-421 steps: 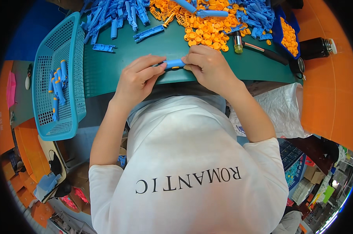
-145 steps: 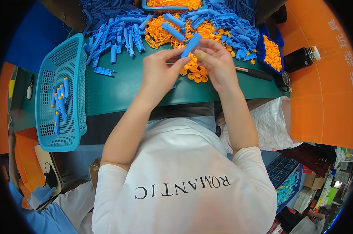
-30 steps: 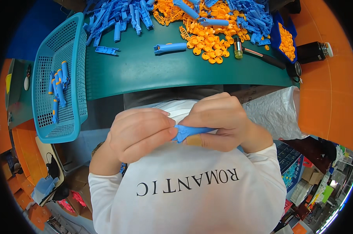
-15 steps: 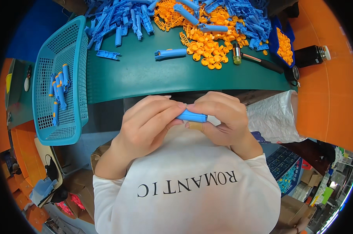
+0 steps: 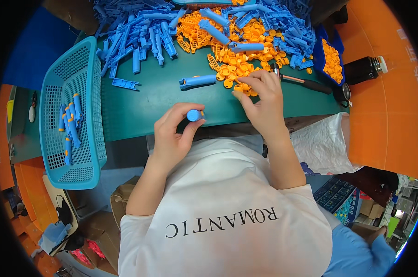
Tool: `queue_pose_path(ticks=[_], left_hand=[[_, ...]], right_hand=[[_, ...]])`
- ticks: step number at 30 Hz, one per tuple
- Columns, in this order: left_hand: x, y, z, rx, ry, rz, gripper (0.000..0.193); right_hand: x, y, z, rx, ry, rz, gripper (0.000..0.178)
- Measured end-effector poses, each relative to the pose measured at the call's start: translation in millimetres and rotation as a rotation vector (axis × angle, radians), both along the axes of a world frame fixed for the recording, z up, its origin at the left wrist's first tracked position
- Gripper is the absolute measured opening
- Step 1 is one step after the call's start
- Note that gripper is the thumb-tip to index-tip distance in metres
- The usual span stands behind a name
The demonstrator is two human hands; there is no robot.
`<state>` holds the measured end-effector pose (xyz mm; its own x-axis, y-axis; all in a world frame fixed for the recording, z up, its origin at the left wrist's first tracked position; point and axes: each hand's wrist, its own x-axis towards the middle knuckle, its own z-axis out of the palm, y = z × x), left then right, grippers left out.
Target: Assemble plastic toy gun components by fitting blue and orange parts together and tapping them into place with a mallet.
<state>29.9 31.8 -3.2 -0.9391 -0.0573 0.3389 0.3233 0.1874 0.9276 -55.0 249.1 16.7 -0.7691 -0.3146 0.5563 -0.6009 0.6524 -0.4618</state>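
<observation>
My left hand (image 5: 169,131) pinches a blue plastic tube (image 5: 193,116) between thumb and fingers near the table's front edge. The tube's round end faces up, and a bit of orange shows on its side. Over the pile of orange caps (image 5: 227,71), my right hand (image 5: 266,101) has its thumb and forefinger apart, with their tips at the caps. Another blue tube (image 5: 199,81) lies on the green table (image 5: 153,101), left of the caps.
A turquoise basket (image 5: 96,152) at left contains several blue tubes with orange parts. Blue half-shells (image 5: 126,41) and orange strips (image 5: 190,34) are heaped behind. At right are a hammer (image 5: 306,82), a blue bin (image 5: 321,60) of caps and a black bottle (image 5: 359,71). Blue clothing (image 5: 357,254) shows lower right.
My hands have separated. The left hand has turned the tube end-up and moved it left, while the right hand has let go and reached forward to the orange caps. Blue clothing has appeared lower right.
</observation>
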Motion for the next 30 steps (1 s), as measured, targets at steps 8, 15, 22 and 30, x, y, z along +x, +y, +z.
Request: queue_pose_path(ticks=[8,15,22,30], left_hand=[[-12,7,0,-0.137,0.071,0.040,0.024],[-13,6,0,-0.164,0.094,0.114,0.025],[-22,-3,2,-0.214,0.128,-0.102,0.028],[-24,-10,-3,-0.239,0.115,-0.234,0.034]], right_hand=[[-11,-17,-19,0.128,0.034,-0.101,0.027],[-17,-21,-17,0.147,0.044,-0.073,0.021],[4,-24,41,-0.301,-0.384,0.536,0.023],[-19,-30,50,-0.068,-0.358,0.705,0.026]])
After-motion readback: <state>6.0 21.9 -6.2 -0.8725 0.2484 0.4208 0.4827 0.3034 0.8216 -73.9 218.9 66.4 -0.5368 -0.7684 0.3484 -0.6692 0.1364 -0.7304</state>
